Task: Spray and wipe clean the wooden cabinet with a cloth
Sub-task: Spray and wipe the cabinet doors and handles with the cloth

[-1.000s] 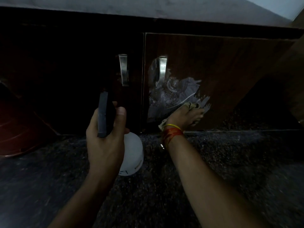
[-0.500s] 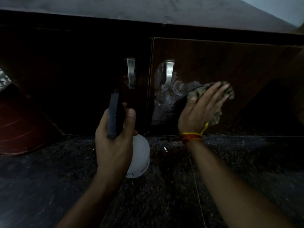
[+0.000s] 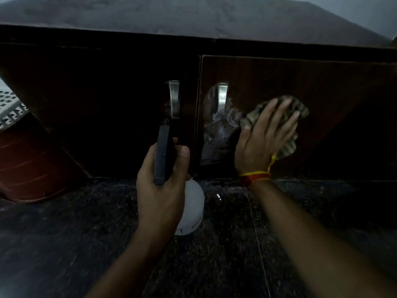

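The dark wooden cabinet (image 3: pixel 322 93) fills the upper half of the head view, with two doors and two metal handles (image 3: pixel 222 97). My right hand (image 3: pixel 264 138) presses a striped cloth (image 3: pixel 290 145) flat against the right door, just right of its handle. A wet, foamy patch (image 3: pixel 217 134) shines on the door between the handle and the cloth. My left hand (image 3: pixel 163 190) grips a spray bottle: its dark trigger head (image 3: pixel 163 153) points up at the cabinet and its white body (image 3: pixel 191 211) hangs below my palm.
A dark speckled stone floor (image 3: pixel 236 254) runs under both arms. A red-brown tub (image 3: pixel 28 166) stands at the left against the cabinet, with a white perforated basket (image 3: pixel 10 108) above it. A grey countertop (image 3: pixel 193 16) overhangs the doors. A small white fleck (image 3: pixel 218 196) lies on the floor.
My right hand has swept the cloth from low on the right door up and to the right, opening flat over it. The foamy patch has shrunk. The left hand keeps holding the bottle.
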